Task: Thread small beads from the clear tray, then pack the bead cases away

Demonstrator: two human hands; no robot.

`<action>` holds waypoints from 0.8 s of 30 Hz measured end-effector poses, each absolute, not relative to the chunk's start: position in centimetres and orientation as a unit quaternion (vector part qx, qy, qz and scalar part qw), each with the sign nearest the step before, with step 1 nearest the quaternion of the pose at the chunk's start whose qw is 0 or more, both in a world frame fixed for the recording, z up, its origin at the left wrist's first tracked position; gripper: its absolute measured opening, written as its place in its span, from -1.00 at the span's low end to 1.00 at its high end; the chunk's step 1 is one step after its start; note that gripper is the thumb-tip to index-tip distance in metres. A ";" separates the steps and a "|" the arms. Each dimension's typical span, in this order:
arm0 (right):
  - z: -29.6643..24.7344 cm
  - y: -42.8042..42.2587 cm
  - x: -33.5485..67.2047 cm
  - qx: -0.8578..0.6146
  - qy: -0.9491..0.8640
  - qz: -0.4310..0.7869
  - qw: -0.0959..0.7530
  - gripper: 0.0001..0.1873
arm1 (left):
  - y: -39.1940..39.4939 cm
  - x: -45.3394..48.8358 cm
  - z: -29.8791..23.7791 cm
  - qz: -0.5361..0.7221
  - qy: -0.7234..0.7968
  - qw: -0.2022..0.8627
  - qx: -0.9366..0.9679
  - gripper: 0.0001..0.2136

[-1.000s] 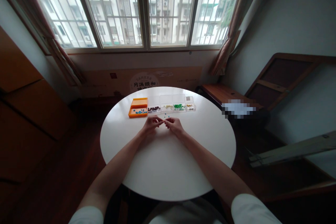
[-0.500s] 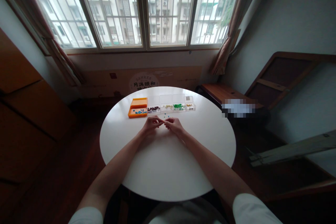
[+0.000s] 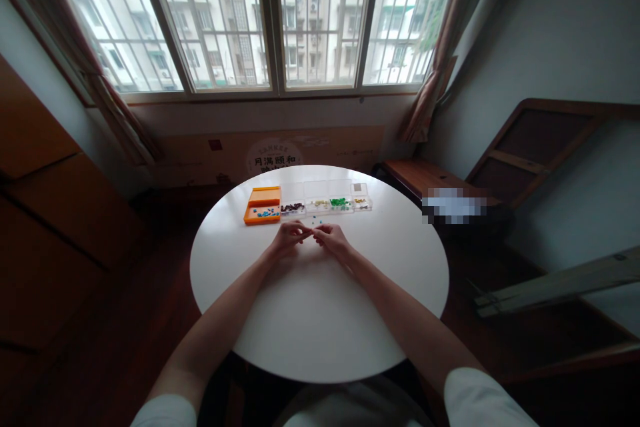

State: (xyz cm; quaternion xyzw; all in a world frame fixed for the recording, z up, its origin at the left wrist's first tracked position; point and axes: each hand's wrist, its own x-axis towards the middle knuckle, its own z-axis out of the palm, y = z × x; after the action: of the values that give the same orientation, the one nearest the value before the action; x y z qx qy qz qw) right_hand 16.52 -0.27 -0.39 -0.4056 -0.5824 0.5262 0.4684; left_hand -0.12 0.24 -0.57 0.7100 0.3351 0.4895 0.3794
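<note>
Over the middle of the round white table (image 3: 320, 320), my left hand (image 3: 289, 235) and my right hand (image 3: 329, 239) meet at the fingertips. Both are closed in a pinch; whatever lies between the fingers is too small to make out. Just beyond them a few tiny blue-green beads (image 3: 314, 217) lie loose on the tabletop. An orange box (image 3: 247, 215) with its lid up, holding blue pieces (image 3: 267, 213), sits past my left hand. To its right stand clear lidded boxes with dark brown pieces (image 3: 293, 207), pale yellow pieces (image 3: 319, 203), green beads (image 3: 341, 202) and gold-coloured bits (image 3: 360, 201).
A large printed cardboard box (image 3: 190, 155) leans below the barred window (image 3: 320, 33). On the right stands a low wooden bench (image 3: 425, 177) bearing a blurred-out item (image 3: 454, 205). Wooden cabinets (image 3: 50, 233) line the left side.
</note>
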 end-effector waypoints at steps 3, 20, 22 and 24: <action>-0.4 -0.3 16.6 -0.404 -0.578 0.528 0.473 -0.73 | 0.3 -0.1 -0.6 0.488 0.335 0.383 0.709 -0.69; -0.1 -0.5 16.5 -0.398 -0.569 0.541 0.475 -0.73 | 0.2 -0.1 -0.5 0.485 0.338 0.381 0.710 -0.72; -0.1 -0.5 16.5 -0.398 -0.568 0.540 0.477 -0.73 | 0.2 -0.1 -0.5 0.484 0.341 0.380 0.711 -0.72; -0.1 -0.5 16.5 -0.402 -0.566 0.540 0.476 -0.73 | 0.1 0.0 -0.4 0.483 0.345 0.379 0.710 -0.70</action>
State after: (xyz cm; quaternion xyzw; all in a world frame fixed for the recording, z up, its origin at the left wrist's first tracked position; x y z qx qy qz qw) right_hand 16.46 -0.51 -0.14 -0.4020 -0.5660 0.5397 0.4762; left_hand -0.05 0.10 -0.42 0.7103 0.3453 0.4826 0.3785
